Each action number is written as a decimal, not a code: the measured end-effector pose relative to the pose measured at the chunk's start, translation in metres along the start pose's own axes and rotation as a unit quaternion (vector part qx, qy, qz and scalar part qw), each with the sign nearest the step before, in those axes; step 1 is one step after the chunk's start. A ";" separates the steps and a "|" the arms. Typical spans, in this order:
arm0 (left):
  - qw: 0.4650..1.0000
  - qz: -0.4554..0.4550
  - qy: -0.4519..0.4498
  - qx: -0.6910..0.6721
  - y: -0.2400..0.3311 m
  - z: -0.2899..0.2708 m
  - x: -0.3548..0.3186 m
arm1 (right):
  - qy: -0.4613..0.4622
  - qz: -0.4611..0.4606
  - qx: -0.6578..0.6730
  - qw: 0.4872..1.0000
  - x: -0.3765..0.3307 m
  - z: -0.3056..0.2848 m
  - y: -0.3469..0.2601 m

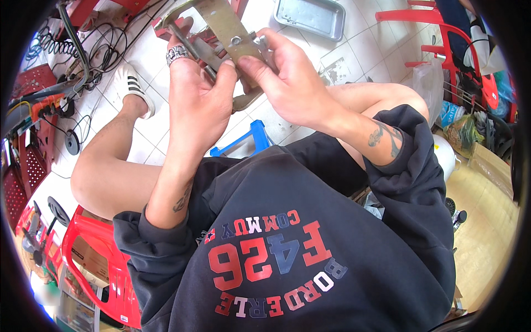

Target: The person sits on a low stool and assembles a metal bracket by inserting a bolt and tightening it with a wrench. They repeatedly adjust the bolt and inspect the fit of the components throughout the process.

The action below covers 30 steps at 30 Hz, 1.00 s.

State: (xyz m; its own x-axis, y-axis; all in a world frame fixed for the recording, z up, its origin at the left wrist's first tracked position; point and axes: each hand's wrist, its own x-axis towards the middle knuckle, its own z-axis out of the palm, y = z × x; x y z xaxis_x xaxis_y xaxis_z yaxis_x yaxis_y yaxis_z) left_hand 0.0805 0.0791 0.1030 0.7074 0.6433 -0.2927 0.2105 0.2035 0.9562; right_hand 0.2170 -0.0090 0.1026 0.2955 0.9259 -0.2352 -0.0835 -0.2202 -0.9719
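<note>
A: Left hand [193,83], ringed, clamps the flat brass-coloured metal bracket [227,27] with its bolt, held up above the lap.

B: Right hand [287,77] pinches it too; grey metal tray [310,16] sits beyond that hand.

Both hands raised together, left hand [196,91] and right hand [287,77] closed, fingertips meeting

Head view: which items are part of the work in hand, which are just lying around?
In hand:
- metal bracket assembly, gripped by both hands
- left hand, with ring, on its bolt side
- right hand, pinching the plate

Lying about:
- metal tray on the tiled floor
- blue stool under the knees
- red plastic chairs
- cables, far left
</note>
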 end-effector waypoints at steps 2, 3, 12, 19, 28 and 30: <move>0.995 0.056 0.043 -0.070 -0.006 0.005 -0.002 | 0.000 -0.015 -0.006 1.000 0.001 -0.001 -0.005; 0.989 0.085 0.062 -0.104 -0.008 0.008 -0.001 | -0.003 -0.031 -0.012 0.999 0.002 -0.004 -0.008; 0.967 0.167 0.024 -0.191 0.001 -0.004 -0.007 | -0.009 -0.227 -0.175 0.958 0.004 -0.028 -0.039; 0.964 0.217 0.027 -0.149 0.010 0.002 -0.014 | -0.010 -0.486 -0.341 0.804 0.008 -0.042 -0.043; 0.934 0.159 0.017 -0.320 0.021 0.003 -0.037 | -0.052 -0.617 -0.338 0.709 0.002 -0.047 -0.050; 0.937 0.157 0.015 -0.312 0.028 0.007 -0.041 | -0.058 -0.625 -0.342 0.700 -0.001 -0.048 -0.052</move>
State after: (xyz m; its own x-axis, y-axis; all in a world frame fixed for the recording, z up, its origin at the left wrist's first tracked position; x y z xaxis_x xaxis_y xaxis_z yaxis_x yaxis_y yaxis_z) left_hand 0.0622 0.0538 0.1420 0.6478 0.7618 -0.0076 -0.4468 0.3880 0.8062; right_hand 0.2663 -0.0133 0.1530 -0.3505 0.5362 0.7679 0.6575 0.7248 -0.2061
